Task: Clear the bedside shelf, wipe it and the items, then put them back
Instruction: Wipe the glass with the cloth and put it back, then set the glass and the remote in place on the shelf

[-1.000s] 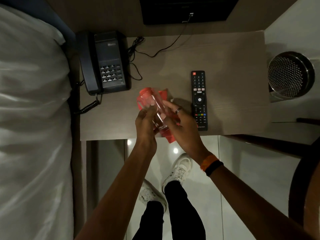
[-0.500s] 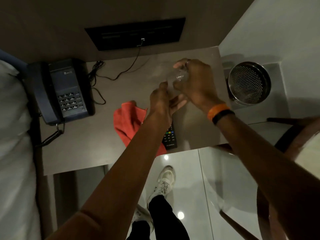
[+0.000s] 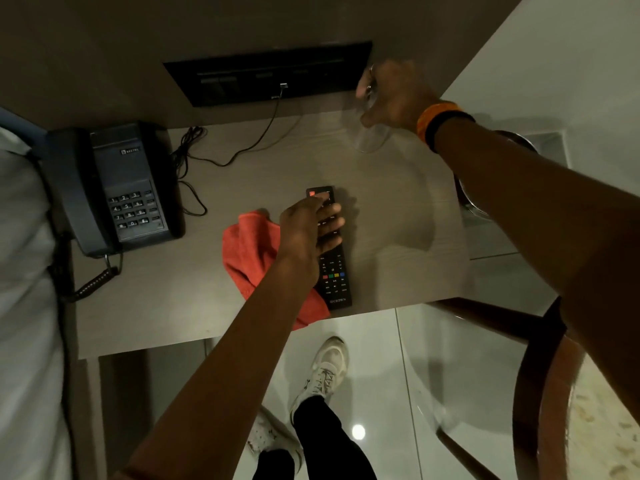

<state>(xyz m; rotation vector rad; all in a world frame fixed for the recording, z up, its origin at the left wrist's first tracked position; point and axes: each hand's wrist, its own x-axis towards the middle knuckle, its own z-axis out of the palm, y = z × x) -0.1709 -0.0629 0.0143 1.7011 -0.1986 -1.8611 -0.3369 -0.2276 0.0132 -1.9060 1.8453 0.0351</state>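
My right hand (image 3: pixel 394 95) grips a clear drinking glass (image 3: pixel 370 140) by its top at the far right corner of the wooden bedside shelf (image 3: pixel 398 216); whether its base touches the shelf I cannot tell. My left hand (image 3: pixel 304 230) lies with spread fingers over the upper half of a black remote control (image 3: pixel 334 278) near the shelf's front edge. A red cloth (image 3: pixel 249 251) lies crumpled beside the remote on its left, partly under my left forearm. A dark corded telephone (image 3: pixel 121 188) stands at the shelf's left end.
A black socket panel (image 3: pixel 270 74) with a cable plugged in sits on the back wall. The bed (image 3: pixel 24 306) borders the shelf on the left. A metal mesh bin (image 3: pixel 478 202) stands right of the shelf, mostly behind my arm. A wooden chair (image 3: pixel 540 375) is at lower right.
My right hand carried the glass from the shelf's front to the far right corner. My left hand let go of the glass and dropped onto the remote. The cloth stays on the shelf.
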